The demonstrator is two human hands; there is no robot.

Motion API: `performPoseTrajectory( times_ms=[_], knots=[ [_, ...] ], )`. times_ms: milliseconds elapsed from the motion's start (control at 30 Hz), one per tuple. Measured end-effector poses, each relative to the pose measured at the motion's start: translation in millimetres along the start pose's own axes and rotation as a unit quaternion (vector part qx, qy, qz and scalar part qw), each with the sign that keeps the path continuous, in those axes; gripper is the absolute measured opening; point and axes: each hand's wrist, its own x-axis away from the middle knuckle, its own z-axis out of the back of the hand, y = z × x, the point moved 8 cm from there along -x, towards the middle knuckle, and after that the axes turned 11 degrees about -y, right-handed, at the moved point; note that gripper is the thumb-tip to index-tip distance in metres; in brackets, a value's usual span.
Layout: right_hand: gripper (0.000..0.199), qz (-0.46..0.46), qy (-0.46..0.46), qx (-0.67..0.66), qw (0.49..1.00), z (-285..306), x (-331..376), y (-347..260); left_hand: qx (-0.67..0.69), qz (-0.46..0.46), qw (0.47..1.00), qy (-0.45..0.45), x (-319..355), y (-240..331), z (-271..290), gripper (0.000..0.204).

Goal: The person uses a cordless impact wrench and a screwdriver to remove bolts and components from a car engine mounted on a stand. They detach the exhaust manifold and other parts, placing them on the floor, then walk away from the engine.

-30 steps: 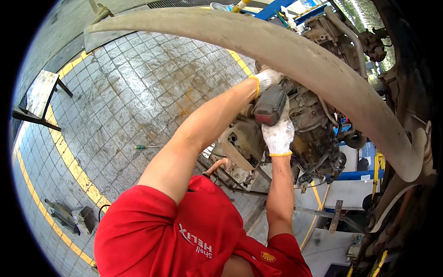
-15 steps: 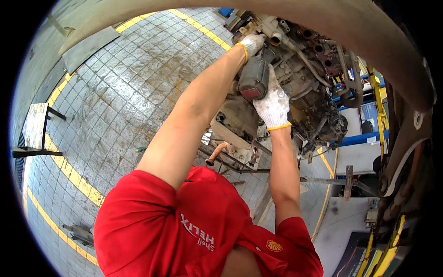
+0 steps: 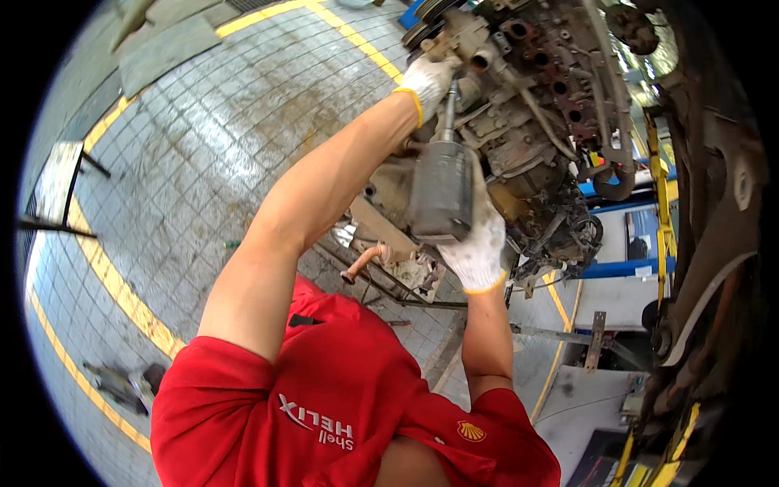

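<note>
My right hand [image 3: 480,250], in a white knit glove with a yellow cuff, grips a dark grey cordless impact wrench [image 3: 442,195]; the tool's body hides most of the fingers. From its nose a long metal socket extension [image 3: 449,118] reaches forward to the side of a dirty engine [image 3: 527,138]. Beside the far end of this extension is my left hand [image 3: 426,84], gloved alike, its fingers curled in against a tan metal housing [image 3: 464,39] with a round pipe opening. What those fingers hold is hidden.
Below the engine stands a metal frame [image 3: 438,305], with a rusty bent pipe [image 3: 365,261] near it. Dark vehicle parts [image 3: 722,243] and a yellow post [image 3: 659,203] rise at the right. A small table [image 3: 61,183] stands on the tiled floor at the far left.
The impact wrench and my right hand have drawn back toward me, exposing the extension. My left hand has shifted slightly left and stays at the engine. The view has tilted a little.
</note>
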Motion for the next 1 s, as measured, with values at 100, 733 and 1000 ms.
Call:
performPoseTrajectory(
  times_ms=[100, 733, 1000],
  knots=[
    [0.118, -0.03, 0.027, -0.248, 0.968, 8, 71, 50, -0.052, -0.023, 0.998, -0.037, 63, 0, -39, 0.049],
    [0.038, -0.353, -0.349, -0.204, 0.844, -17, 376, 213, 0.257, 0.038, 0.964, 0.057, 306, -206, -29, 0.027],
    [0.052, -0.341, -0.312, -0.409, 0.787, -81, 448, 230, 0.157, 0.265, 0.933, 0.183, 317, -413, 15, 0.021]
  ],
)
